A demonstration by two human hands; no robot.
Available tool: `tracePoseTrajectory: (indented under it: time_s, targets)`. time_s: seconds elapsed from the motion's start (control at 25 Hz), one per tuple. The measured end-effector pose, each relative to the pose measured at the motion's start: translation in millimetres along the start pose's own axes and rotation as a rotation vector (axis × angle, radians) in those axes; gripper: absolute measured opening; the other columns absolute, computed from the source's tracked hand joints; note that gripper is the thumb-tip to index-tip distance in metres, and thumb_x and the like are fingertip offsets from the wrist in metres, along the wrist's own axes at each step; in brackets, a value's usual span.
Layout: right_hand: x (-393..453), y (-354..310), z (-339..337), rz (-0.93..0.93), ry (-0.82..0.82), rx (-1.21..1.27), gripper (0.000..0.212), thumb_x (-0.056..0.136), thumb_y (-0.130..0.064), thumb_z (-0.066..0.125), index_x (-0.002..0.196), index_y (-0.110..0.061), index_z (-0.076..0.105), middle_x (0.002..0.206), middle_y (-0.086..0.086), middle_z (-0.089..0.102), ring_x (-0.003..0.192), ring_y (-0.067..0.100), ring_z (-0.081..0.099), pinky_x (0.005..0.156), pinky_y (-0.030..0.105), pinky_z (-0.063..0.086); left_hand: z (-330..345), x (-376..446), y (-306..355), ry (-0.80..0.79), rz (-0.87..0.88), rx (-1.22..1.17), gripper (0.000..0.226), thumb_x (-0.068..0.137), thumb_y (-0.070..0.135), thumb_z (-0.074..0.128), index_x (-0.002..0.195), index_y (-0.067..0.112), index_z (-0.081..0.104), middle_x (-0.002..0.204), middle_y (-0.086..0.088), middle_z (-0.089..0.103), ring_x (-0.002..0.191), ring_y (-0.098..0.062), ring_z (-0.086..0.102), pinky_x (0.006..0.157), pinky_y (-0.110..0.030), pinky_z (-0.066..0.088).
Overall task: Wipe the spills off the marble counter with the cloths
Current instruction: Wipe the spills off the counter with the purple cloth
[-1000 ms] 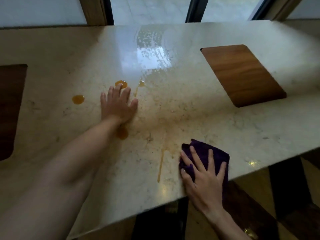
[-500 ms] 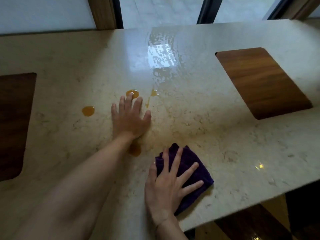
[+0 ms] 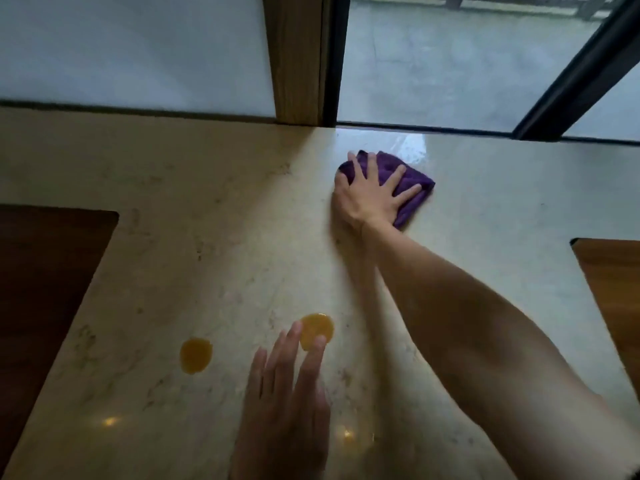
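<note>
2 orange puddles left on the marble surface [image 3: 221,188]: one [image 3: 195,355] off to the left, one [image 3: 317,330] right at the left hand's fingertips [image 3: 294,332], maybe just touching it. Left hand [image 3: 287,407] lies flat on the stone w/ fingers together, holding nothing, looks like a brace. Right hand [image 3: 369,199] is far out near the window edge, palm down and fingers spread, pressing a crumpled purple cloth [image 3: 407,183] onto the surface. Cloth sits well apart from both puddles. Only one cloth in view. Stone beside the cloth shines, prob. a wet film there.

Step in hand, as I read it: wiping the far wet patch w/ the right hand. To do it well: keep the palm flat over the cloth so it doesn't bunch, use overlapping strokes, pull toward the body rather than pushing liquid off the back edge. Then work back to the orange spots, approach from outside each puddle & sweep inward so it doesn't smear. Lift the left fingertips clear of the near puddle first, else it tracks across. Refold to a clean face if the cloth saturates. Wooden inset [image 3: 613,289] at right & the dark one [image 3: 41,278] at left: keep liquid off them.
</note>
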State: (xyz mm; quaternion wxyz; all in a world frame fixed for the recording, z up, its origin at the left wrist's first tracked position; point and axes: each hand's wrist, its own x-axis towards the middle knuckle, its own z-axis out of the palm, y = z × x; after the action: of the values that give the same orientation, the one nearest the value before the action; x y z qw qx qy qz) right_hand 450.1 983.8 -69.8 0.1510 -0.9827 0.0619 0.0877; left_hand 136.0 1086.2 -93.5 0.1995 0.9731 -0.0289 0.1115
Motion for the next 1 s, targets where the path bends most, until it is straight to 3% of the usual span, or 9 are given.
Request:
tracePoseTrajectory:
  time_s: [0.16, 0.32, 0.44, 0.52, 0.64, 0.76, 0.8, 0.92, 1.0]
  targets:
    - [88.0, -21.2, -11.3, -0.383, -0.102, -0.132, 0.057, 0.098, -0.062, 0.016, 0.154, -0.049, 0.015, 0.167, -0.013, 0.001, 0.151, 0.038, -0.013, 0.109, 0.072, -0.017, 13.3, 3.6, -7.4, 0.068, 0.059, 0.139, 0.056, 0.081, 0.027, 0.050, 0.137, 0.023, 0.050, 0.145, -0.012, 0.054, 0.133, -0.029, 0.053, 0.104, -0.054, 0.040]
    - [99.9, -30.0, -4.0, -0.515, -0.103, -0.196, 0.059, 0.098, -0.064, 0.013, 0.155, -0.047, 0.017, 0.167, -0.015, 0.003, 0.153, 0.033, -0.008, 0.114, 0.069, -0.013, 13.6, 3.7, -10.1, 0.034, 0.046, 0.149, 0.057, 0.077, 0.027, 0.054, 0.134, 0.024, 0.052, 0.144, -0.010, 0.055, 0.132, -0.028, 0.054, 0.104, -0.054, 0.041]
    - [77.9, -26.1, -2.9, -0.612, -0.122, -0.223, 0.055, 0.099, -0.063, 0.014, 0.153, -0.052, 0.016, 0.166, -0.018, 0.002, 0.153, 0.031, -0.009, 0.115, 0.066, -0.014, 0.8, 6.9, -6.5, -0.047, 0.013, 0.022, 0.060, 0.079, 0.026, 0.052, 0.139, 0.025, 0.046, 0.152, -0.008, 0.046, 0.139, -0.026, 0.047, 0.111, -0.055, 0.034]
    - [47.6, -22.6, -0.9, -0.652, -0.168, -0.236, 0.053, 0.100, -0.062, 0.015, 0.152, -0.054, 0.016, 0.165, -0.019, 0.001, 0.153, 0.030, -0.010, 0.115, 0.066, -0.013, -9.1, 6.2, -4.5, -0.054, -0.016, -0.127, 0.056, 0.084, 0.023, 0.046, 0.140, 0.023, 0.043, 0.154, -0.006, 0.039, 0.141, -0.025, 0.042, 0.116, -0.055, 0.030]
    - [-19.3, -9.5, 10.9, -0.716, -0.162, -0.217, 0.050, 0.099, -0.063, 0.014, 0.149, -0.062, 0.007, 0.165, -0.022, 0.002, 0.153, 0.028, -0.010, 0.115, 0.066, -0.015, -14.5, 4.9, -5.7, -0.012, -0.032, -0.352, 0.053, 0.082, 0.017, 0.041, 0.134, 0.018, 0.045, 0.149, -0.007, 0.036, 0.138, -0.026, 0.039, 0.111, -0.053, 0.038]
    - [-101.5, 8.7, 23.8, -0.768, -0.177, -0.209, 0.048, 0.100, -0.061, 0.015, 0.147, -0.064, 0.003, 0.164, -0.024, 0.001, 0.153, 0.028, -0.013, 0.114, 0.067, -0.014, -7.9, 7.3, -10.6, 0.102, -0.068, -0.458, 0.045, 0.083, 0.023, 0.036, 0.127, 0.018, 0.046, 0.143, -0.013, 0.042, 0.130, -0.023, 0.042, 0.105, -0.023, 0.037]
    - [-129.0, 15.7, 27.1, -0.761, -0.192, -0.195, 0.048, 0.100, -0.060, 0.015, 0.146, -0.065, 0.003, 0.164, -0.024, 0.001, 0.153, 0.027, -0.013, 0.114, 0.067, -0.014, -5.6, 10.1, -12.1, 0.155, -0.092, -0.495, 0.039, 0.086, 0.022, 0.037, 0.124, 0.018, 0.047, 0.140, -0.012, 0.044, 0.127, -0.021, 0.043, 0.103, -0.022, 0.037]
    - [-230.5, 41.0, 38.1, -0.701, -0.161, -0.179, 0.048, 0.099, -0.063, 0.014, 0.146, -0.066, 0.005, 0.163, -0.027, 0.003, 0.153, 0.026, -0.010, 0.116, 0.065, -0.012, -33.8, 5.9, -18.8, 0.357, -0.218, -0.678, 0.029, 0.084, 0.013, 0.044, 0.112, 0.018, 0.052, 0.121, 0.004, 0.047, 0.117, -0.024, 0.048, 0.100, -0.040, 0.044]
    - [-303.5, 56.0, 44.6, -0.648, -0.191, -0.165, 0.049, 0.096, -0.066, 0.011, 0.144, -0.069, 0.004, 0.161, -0.030, -0.002, 0.152, 0.021, -0.016, 0.116, 0.061, -0.016, -70.2, -3.9, -33.7, 0.378, -0.314, -0.764, 0.033, 0.080, 0.016, 0.043, 0.111, 0.013, 0.054, 0.115, 0.005, 0.045, 0.109, -0.018, 0.048, 0.096, -0.027, 0.043]
